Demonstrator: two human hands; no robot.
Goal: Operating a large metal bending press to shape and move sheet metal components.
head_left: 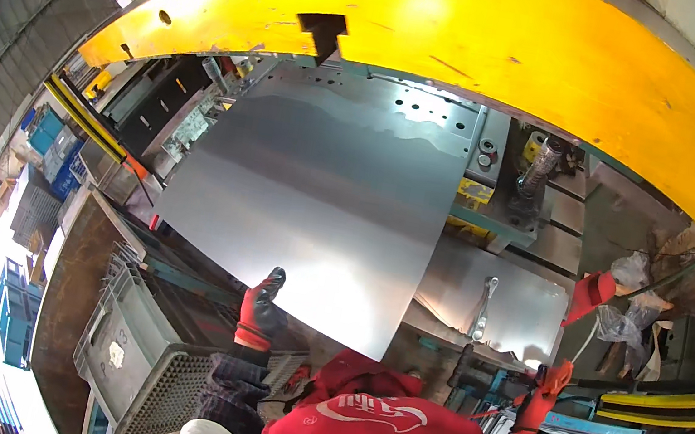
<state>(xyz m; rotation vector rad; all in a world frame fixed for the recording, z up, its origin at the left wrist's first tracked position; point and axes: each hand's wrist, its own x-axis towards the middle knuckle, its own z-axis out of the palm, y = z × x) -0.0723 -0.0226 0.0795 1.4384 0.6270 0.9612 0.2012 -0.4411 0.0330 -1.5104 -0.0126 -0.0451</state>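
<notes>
A large, smooth metal sheet reaches from the press bed toward my body. My left hand, in an orange glove with a black palm, grips the sheet's near edge, thumb on top; its other fingers are mostly hidden. To the right, my right hand wears an orange glove. Its fingers look loosely apart, with no held thing visible, beside the near right corner of a lower metal plate. On that plate lies a ratchet wrench.
A yellow press beam spans the far side, above a die block with a spring-wrapped post. Close to my left arm stands a grey plastic crate. A red object sits past the plate's right edge, near yellow-striped bars.
</notes>
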